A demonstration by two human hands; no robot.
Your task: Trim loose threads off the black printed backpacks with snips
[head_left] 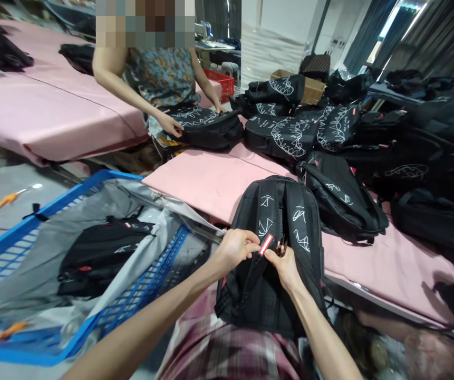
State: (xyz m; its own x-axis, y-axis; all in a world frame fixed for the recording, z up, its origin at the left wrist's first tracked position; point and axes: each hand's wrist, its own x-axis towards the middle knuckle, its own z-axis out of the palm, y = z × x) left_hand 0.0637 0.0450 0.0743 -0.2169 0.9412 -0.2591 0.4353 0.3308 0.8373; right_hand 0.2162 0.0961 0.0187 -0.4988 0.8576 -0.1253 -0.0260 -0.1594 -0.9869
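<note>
A black backpack (pixel 246 206) with white line drawings on its shoulder straps leans from the pink table edge toward my body, strap side up. On one strap sits a small red-and-white label (pixel 266 244). My left hand (pixel 234 250) pinches at the label's left side, fingertips closed together. My right hand (pixel 286 266) grips the strap from the right, its thumb at the label's lower edge and its fingers curled partly out of sight behind. Just right of this bag lies another black backpack (pixel 341 195).
To the left stands a blue plastic crate (pixel 127 174), lined with grey sheeting and holding a black backpack (pixel 92 253). Several more black backpacks (pixel 282 134) are heaped on the pink table (pixel 211 174). Across it, a co-worker (pixel 163 74) has both hands on a bag.
</note>
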